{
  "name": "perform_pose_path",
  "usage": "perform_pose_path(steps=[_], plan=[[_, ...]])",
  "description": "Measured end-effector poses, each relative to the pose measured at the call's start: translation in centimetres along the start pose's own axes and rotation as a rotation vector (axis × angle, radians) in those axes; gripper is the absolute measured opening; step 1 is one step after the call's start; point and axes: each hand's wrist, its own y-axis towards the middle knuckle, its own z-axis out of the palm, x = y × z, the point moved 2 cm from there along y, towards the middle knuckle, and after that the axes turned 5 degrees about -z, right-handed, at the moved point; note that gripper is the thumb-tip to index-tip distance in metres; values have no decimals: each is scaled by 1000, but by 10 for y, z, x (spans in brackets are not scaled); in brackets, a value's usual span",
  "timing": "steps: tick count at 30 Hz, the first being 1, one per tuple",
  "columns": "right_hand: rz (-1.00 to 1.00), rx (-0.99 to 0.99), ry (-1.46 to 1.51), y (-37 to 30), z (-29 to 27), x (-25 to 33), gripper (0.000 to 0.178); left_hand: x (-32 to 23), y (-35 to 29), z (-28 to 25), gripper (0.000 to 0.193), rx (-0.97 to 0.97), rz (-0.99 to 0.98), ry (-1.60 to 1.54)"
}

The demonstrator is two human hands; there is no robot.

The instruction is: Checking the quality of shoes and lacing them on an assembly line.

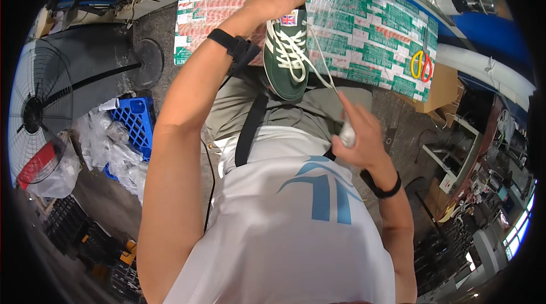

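Note:
A dark green sneaker [286, 56] with white stripes and white laces rests on the tape-covered table, its toe toward me and jutting past the near edge. My left hand [269, 1] is closed around its heel end, thumb and fingers on either side of the opening. A loose white lace [319, 56] runs from the shoe's right side down to my right hand [362, 136]. That hand is closed on a white-handled tool [347, 134], with the lace drawn taut toward it. The tool's tip is too blurred to make out.
Scissors [421, 65] with yellow and red handles lie at the table's right. Green-and-white tape covers the table [364, 31]. A standing fan [34, 112], a blue crate [133, 122] and plastic bags [116, 147] are on the left. A cardboard box [442, 94] stands to the right.

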Motion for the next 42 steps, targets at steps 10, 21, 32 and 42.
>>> perform_pose_path(steps=[10,21,32,42], plan=[[-293,-131,-220,115,54,-13,93,-5,-4,-3,110,64,-19,-33],[-200,-72,61,91,62,25,87,-1,3,0,114,52,-15,66],[-347,-135,-433,105,40,-9,90,6,8,1,109,69,-12,-21],[-103,-12,-172,46,34,13,93,6,8,1,81,43,31,-45]])
